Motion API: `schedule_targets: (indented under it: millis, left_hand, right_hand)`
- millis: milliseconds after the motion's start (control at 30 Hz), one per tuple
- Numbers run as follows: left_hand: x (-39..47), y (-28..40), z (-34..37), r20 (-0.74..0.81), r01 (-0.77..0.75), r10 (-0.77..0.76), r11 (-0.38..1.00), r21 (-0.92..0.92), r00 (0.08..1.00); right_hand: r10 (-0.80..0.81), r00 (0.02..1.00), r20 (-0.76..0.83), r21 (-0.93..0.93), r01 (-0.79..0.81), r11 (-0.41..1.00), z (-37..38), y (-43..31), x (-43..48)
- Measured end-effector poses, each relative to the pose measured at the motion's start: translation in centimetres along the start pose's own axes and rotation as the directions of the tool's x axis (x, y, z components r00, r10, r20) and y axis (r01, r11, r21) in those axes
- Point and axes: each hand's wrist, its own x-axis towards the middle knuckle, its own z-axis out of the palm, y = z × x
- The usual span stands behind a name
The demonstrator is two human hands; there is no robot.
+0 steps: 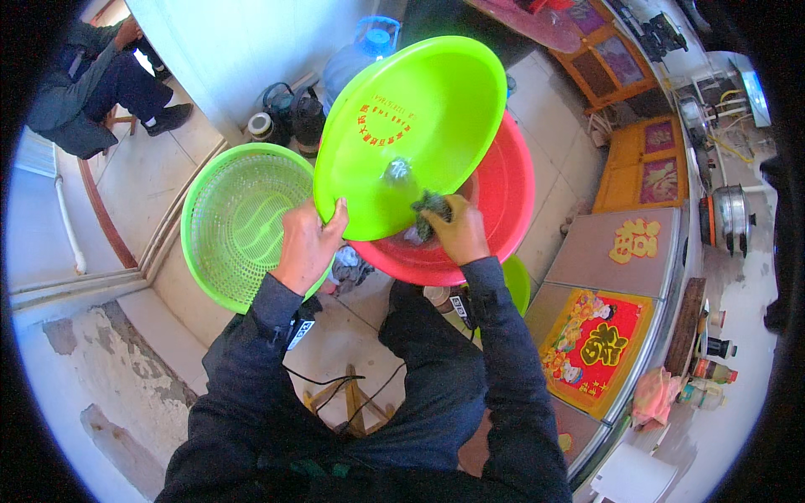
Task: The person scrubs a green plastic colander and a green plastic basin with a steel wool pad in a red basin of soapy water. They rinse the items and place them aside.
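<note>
My left hand grips the rim of a bright green plastic basin, tilted up with its inside towards me. The basin bears red writing. In my right hand is a dark, crumpled wad, perhaps a scrubbing pad or cloth, held near the basin's lower rim. A shiny patch, perhaps water, shows on the basin's inside. Below and behind it is a larger red basin; what lies at its bottom is mostly hidden. A light green perforated plastic basket stands to the left.
Grey cloths lie on the floor between basket and red basin. Another green basin is partly hidden by my right arm. Dark jugs and a large water bottle stand beyond. Cabinets line the right; a seated person is at upper left.
</note>
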Motion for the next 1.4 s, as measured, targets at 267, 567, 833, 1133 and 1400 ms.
schedule_targets:
  millis: [267,567,833,1133,1400]
  left_hand:
    - [0.0,0.7,1.5,-0.056,-0.033,0.034,0.999,0.021,0.998]
    - [0.9,1.2,3.2,-0.012,-0.057,0.059,0.990,0.128,0.998]
    - [6.0,0.3,5.7,-0.049,-0.123,0.134,0.975,0.183,0.990]
    - [4.1,1.1,8.3,0.189,0.147,-0.184,0.970,0.194,0.965]
    - [3.3,1.3,7.9,0.360,0.433,-0.327,0.860,-0.269,0.874]
  right_hand:
    - [0.295,0.935,-0.196,0.422,-0.191,0.886,-2.6,0.7,-3.1]
    - [0.394,0.900,-0.186,0.623,-0.202,0.756,-6.4,1.8,-3.6]
    - [0.408,0.888,-0.212,0.668,-0.173,0.723,-7.9,3.6,-4.5]
    - [0.385,0.894,-0.228,0.682,-0.135,0.718,-8.4,5.3,-5.1]
    - [0.440,0.879,-0.183,0.776,-0.146,0.613,-9.0,4.5,-5.3]
